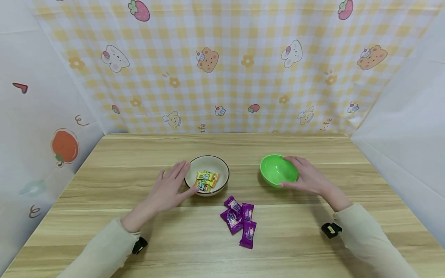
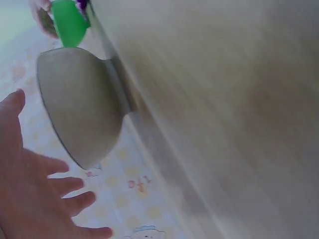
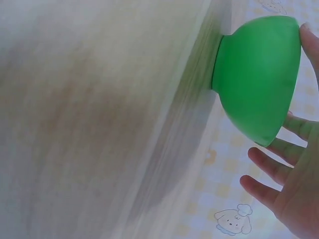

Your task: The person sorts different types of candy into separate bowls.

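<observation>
Head view: two hands (image 1: pixel 163 193) (image 1: pixel 307 175), two bowls (image 1: pixel 208 163) (image 1: pixel 276 169)

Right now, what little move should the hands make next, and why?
Perhaps the right hand should leave the green bowl for a purple packet: four lie loose on the table, the green bowl looks empty, and yellow packets already sit in the white bowl.

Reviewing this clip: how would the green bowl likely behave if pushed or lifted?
The green bowl is probably light, since its wall looks thin and nothing shows inside. A push at the rim could tip it, as it flares widely above a narrow foot. It may feel somewhat slippery, given its smooth, shiny surface.
</observation>
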The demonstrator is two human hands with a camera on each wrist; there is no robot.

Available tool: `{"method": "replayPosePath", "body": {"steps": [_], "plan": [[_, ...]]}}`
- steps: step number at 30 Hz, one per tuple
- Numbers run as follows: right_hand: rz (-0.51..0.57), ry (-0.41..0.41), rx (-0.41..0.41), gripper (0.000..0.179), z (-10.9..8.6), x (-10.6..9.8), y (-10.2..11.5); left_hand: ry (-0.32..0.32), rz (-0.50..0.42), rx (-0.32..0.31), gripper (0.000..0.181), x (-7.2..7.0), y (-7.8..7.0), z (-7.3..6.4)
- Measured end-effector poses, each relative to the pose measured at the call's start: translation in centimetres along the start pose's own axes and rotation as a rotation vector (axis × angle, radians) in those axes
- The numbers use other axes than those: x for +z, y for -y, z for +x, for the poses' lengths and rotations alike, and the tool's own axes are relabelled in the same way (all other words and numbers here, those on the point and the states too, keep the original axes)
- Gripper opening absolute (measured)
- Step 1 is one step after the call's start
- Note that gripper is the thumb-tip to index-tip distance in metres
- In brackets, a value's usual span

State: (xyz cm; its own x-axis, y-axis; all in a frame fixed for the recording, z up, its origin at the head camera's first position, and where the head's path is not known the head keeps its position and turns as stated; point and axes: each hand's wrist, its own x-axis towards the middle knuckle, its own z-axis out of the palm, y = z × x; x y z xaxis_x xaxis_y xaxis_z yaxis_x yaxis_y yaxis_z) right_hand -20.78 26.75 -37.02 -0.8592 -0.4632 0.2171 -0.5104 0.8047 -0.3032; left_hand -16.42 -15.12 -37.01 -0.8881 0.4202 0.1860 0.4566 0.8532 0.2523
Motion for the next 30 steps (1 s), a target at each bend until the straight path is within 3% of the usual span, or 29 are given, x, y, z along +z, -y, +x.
{"method": "replayPosePath", "body": {"steps": [6,9,11,13,16,19,26,30], "plan": [[0.002,0.021,0.014,0.087,0.0,-0.1,0.1,-0.313,-0.104,0.159,0.066,-1.1,-1.8,-0.1],[0.003,0.023,0.014,0.088,0.0,-0.1,0.1,-0.367,-0.236,0.244,0.048,-1.3,-3.2,-0.5],[0.004,0.021,0.010,0.088,0.1,-0.1,0.1,-0.296,-0.345,0.269,0.037,-1.3,-4.2,-0.8],[0.009,0.018,0.006,0.088,0.1,-0.1,0.1,-0.157,-0.467,0.246,0.030,-1.0,-5.1,-1.1],[0.014,0.012,0.001,0.088,0.1,-0.1,0.0,0.062,-0.618,0.140,0.029,-0.3,-5.9,-1.5],[0.019,0.008,-0.001,0.087,0.2,-0.1,0.0,0.200,-0.733,0.040,0.032,0.6,-6.3,-1.6],[0.017,0.009,-0.002,0.086,0.1,-0.1,0.0,0.323,-0.947,-0.145,0.039,2.8,-6.7,-1.0],[0.023,0.010,0.001,0.086,0.1,-0.2,0.1,0.333,-0.960,-0.167,0.043,3.7,-7.0,-0.7]]}}
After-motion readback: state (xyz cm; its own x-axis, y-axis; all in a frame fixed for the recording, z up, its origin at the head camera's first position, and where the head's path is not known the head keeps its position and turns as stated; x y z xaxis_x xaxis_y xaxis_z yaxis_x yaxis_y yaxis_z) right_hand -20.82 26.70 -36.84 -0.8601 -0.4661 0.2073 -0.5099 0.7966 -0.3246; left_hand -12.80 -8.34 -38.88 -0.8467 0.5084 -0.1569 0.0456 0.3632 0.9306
